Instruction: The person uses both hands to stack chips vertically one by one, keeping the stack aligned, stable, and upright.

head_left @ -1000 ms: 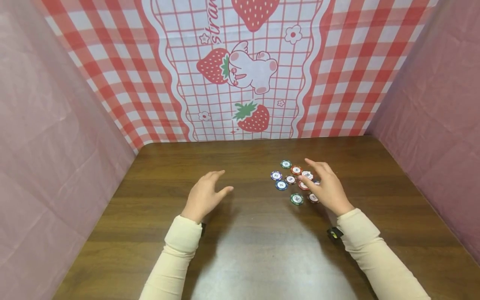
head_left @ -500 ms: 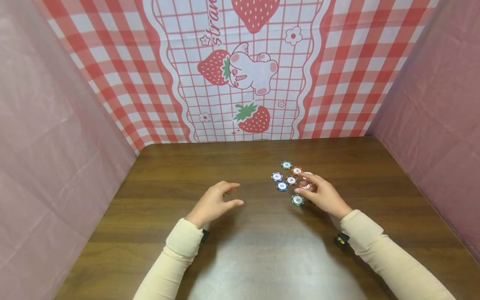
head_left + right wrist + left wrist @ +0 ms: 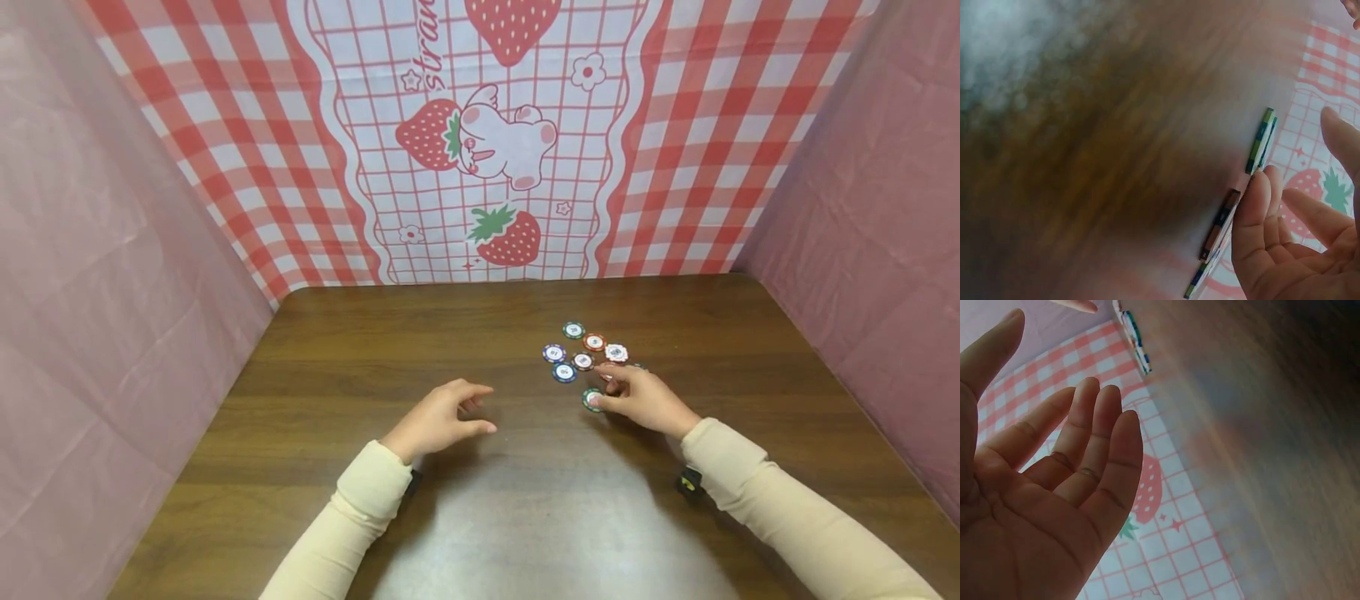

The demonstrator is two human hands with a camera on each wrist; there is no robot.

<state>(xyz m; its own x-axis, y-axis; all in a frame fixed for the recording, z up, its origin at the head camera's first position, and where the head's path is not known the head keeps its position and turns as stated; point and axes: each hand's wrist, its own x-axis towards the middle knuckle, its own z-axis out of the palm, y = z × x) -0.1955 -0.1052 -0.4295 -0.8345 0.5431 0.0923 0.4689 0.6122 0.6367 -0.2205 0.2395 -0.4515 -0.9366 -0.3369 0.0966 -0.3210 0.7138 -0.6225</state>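
My right hand (image 3: pixel 647 402) is over the near side of a loose group of poker chips, fingers bent loosely. In the head view its thumb overlaps a green poker chip (image 3: pixel 587 407); the right wrist view shows that thumb raised apart from the chips. Fingertips (image 3: pixel 1254 194) are close to a green chip (image 3: pixel 1260 140) and a brown chip (image 3: pixel 1219 225); contact is unclear. A red chip is partly hidden beneath the hand. My left hand (image 3: pixel 437 418) hovers above the table, relaxed and holding nothing; its palm and fingers (image 3: pixel 1124 450) show in the left wrist view.
Flat on the wooden table (image 3: pixel 322 375) lie a purple-edged chip (image 3: pixel 554 353), a blue chip (image 3: pixel 564 372), a brown chip (image 3: pixel 582 361), a red chip (image 3: pixel 595 342), a white chip (image 3: pixel 617 353) and a far green chip (image 3: pixel 573 330). A checked strawberry cloth (image 3: pixel 675 167) hangs behind.
The right hand has moved down and nearer, from over the white and red chips to beside the near green chip. My left hand has moved rightward and nearer. The visible chips keep their places.
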